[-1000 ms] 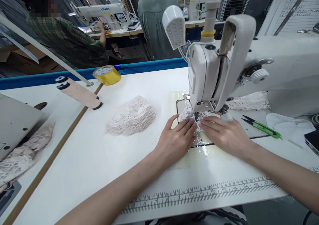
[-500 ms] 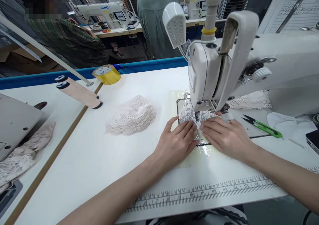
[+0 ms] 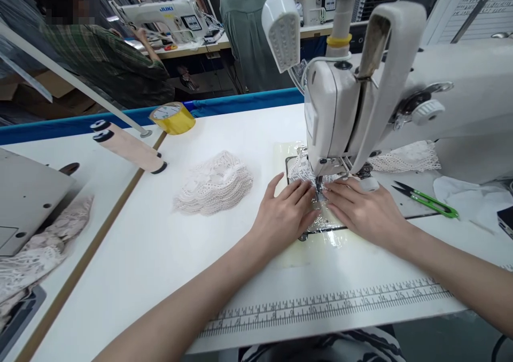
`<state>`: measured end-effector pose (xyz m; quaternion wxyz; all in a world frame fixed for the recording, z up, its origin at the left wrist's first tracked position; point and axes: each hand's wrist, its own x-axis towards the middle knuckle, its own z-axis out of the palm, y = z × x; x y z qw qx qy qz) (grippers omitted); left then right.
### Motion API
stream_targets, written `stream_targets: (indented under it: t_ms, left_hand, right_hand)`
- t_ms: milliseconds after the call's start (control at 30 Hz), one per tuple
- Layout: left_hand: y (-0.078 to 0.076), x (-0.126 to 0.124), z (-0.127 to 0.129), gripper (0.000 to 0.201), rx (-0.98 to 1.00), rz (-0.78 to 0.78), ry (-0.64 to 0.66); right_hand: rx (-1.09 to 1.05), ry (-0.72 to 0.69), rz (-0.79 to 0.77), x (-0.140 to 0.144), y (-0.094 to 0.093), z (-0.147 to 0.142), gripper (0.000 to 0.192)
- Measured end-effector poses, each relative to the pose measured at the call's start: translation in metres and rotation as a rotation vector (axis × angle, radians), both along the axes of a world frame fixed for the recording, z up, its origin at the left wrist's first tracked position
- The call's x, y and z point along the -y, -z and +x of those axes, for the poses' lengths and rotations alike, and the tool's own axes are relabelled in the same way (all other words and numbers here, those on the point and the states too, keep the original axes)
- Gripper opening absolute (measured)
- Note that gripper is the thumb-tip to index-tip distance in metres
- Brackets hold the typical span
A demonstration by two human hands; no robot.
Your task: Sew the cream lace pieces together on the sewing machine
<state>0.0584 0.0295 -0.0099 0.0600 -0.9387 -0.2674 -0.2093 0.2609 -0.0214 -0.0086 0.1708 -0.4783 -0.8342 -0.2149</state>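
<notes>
A piece of white lace point(image 3: 300, 168) lies under the presser foot point(image 3: 319, 185) of the white sewing machine point(image 3: 331, 111). My left hand point(image 3: 282, 207) rests flat on the lace's left side, fingers stretched toward the foot. On the other side of the foot, my right hand point(image 3: 363, 207) lies flat with its fingertips at the lace, near the needle. Both hands are open and press down without gripping. The hands and machine head hide part of the lace. A pile of lace pieces point(image 3: 216, 185) sits on the white table left of my left hand.
Green thread snips point(image 3: 427, 199) lie to the right, near white cloth point(image 3: 460, 196). More lace point(image 3: 409, 157) is behind the machine head. Yellow tape point(image 3: 173, 118) and thread cones point(image 3: 130, 149) stand at left. A printed ruler point(image 3: 320, 309) runs along the front edge. Two people are beyond the table.
The lace has fed away from me under the foot, and less of it shows in front. Both hands moved slightly forward with it. The view shifted a little.
</notes>
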Motion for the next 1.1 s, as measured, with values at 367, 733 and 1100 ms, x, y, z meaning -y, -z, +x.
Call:
stream_targets:
  t_ms: [367, 733, 1100]
  left_hand:
    - [0.001, -0.008, 0.001, 0.043, -0.004, -0.112, -0.083]
    - [-0.013, 0.028, -0.002, 0.028, -0.053, -0.042, 0.196]
    - [-0.017, 0.015, -0.010, 0.009, 0.117, -0.512, -0.041]
  right_hand:
    - [-0.003, -0.014, -0.070, 0.003, -0.007, 0.004, 0.026]
    - [0.001, -0.044, 0.038, 0.003, -0.006, 0.013, 0.027]
    - [-0.486, -0.081, -0.419, 0.009, -0.009, 0.007, 0.025]
